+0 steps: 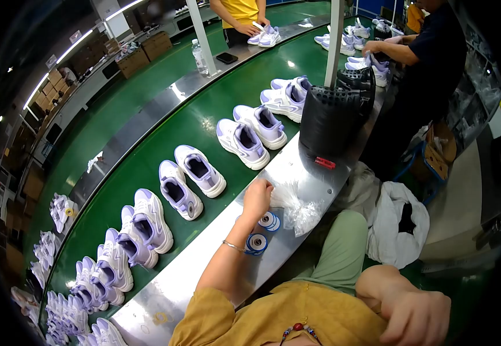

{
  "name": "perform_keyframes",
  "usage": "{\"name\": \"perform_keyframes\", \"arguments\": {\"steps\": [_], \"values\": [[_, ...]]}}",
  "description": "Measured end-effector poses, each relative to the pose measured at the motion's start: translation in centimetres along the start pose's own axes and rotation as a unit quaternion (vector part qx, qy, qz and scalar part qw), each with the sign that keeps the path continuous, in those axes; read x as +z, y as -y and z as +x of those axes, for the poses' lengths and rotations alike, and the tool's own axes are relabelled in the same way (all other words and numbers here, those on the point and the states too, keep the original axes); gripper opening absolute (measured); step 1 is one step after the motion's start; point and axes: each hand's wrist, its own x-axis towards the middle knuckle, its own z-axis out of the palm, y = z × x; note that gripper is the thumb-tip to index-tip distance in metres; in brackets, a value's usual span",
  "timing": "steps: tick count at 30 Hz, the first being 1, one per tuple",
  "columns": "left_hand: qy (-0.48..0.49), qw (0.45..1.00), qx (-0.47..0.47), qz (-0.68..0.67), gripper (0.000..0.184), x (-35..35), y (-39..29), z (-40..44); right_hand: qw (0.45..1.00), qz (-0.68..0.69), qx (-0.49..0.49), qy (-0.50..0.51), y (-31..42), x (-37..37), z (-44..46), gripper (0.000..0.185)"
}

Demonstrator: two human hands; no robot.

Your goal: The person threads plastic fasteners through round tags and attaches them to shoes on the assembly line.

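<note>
My left hand is over the metal ledge, its fingers curled closed at the end of a bunch of clear plastic strips. Whether a strip is pinched in them is hidden. Just below that hand lie round blue-and-white labels in small stacks, partly behind the wrist. My right hand hangs at the lower right, close to the camera, with curled fingers; what they hold, if anything, cannot be seen. White and lavender sneakers stand in pairs on the green conveyor belt beyond the ledge.
A tall black container stands on the ledge, a red object at its base. A metal post rises behind it. A white sack is on the right. One co-worker in yellow and another in dark clothes handle shoes.
</note>
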Motion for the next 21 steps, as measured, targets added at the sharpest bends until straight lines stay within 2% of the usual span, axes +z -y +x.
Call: {"name": "perform_keyframes", "arguments": {"steps": [1, 2, 3, 4, 5, 6, 7, 9, 10, 12, 13, 15, 17, 21], "values": [[-0.003, 1.000, 0.001, 0.000, 0.013, 0.0, -0.2, -0.2, 1.000, 0.001, -0.001, 0.003, 0.0, 0.0, -0.6, 0.015], [-0.006, 1.000, 0.004, 0.003, 0.013, 0.0, -0.4, -0.4, 0.997, 0.031, 0.032, -0.061, -0.3, 0.0, -1.6, 0.008], [-0.010, 1.000, 0.006, 0.006, 0.013, 0.0, -0.5, -0.4, 0.988, 0.063, 0.065, -0.123, -0.7, -0.2, -2.8, 0.025], [-0.015, 1.000, 0.012, 0.005, 0.014, 0.0, -0.5, -0.4, 0.988, 0.066, 0.065, -0.120, -1.2, -0.7, -4.3, 0.025], [-0.022, 1.000, 0.008, 0.006, 0.014, 0.1, -0.5, -0.4, 0.952, -0.010, 0.209, -0.225, -1.9, -1.4, -6.1, 0.012], [-0.027, 1.000, 0.013, 0.008, 0.015, 0.3, -0.4, -0.4, 0.878, -0.084, 0.345, -0.320, -2.7, -2.2, -7.7, 0.009], [-0.033, 0.999, 0.017, 0.011, 0.016, 0.5, -0.2, -0.5, 0.748, -0.224, 0.541, -0.311, -3.8, -3.8, -8.5, 0.007], [-0.028, 0.999, 0.005, 0.019, 0.020, 1.1, 0.0, -0.5, 0.674, -0.321, 0.556, -0.364, -8.7, -6.2, -14.5, 0.008], [-0.028, 0.999, 0.000, 0.018, 0.020, 1.1, -0.2, -0.5, 0.684, -0.313, 0.555, -0.355, -10.2, -6.9, -16.3, 0.008], [-0.036, 0.999, -0.009, 0.019, 0.020, 0.6, -0.8, -0.5, 0.632, -0.425, 0.574, -0.300, -11.7, -7.7, -19.7, 0.012], [-0.029, 0.999, -0.012, 0.010, 0.021, 0.5, -1.0, -0.6, 0.636, -0.422, 0.574, -0.295, -12.4, -8.0, -21.2, 0.012], [-0.021, 1.000, -0.014, 0.003, 0.021, 0.4, -1.1, -0.6, 0.612, -0.529, 0.557, -0.187, -13.6, -8.3, -23.6, 0.018], [-0.023, 1.000, -0.014, -0.002, 0.021, 0.5, -1.1, -0.4, 0.598, -0.522, 0.580, -0.182, -14.2, -8.5, -24.7, 0.020], [-0.022, 1.000, -0.001, -0.009, 0.021, 1.4, -1.3, -0.3, 0.577, -0.532, 0.599, -0.162, -15.1, -8.7, -25.6, 0.011]]}}
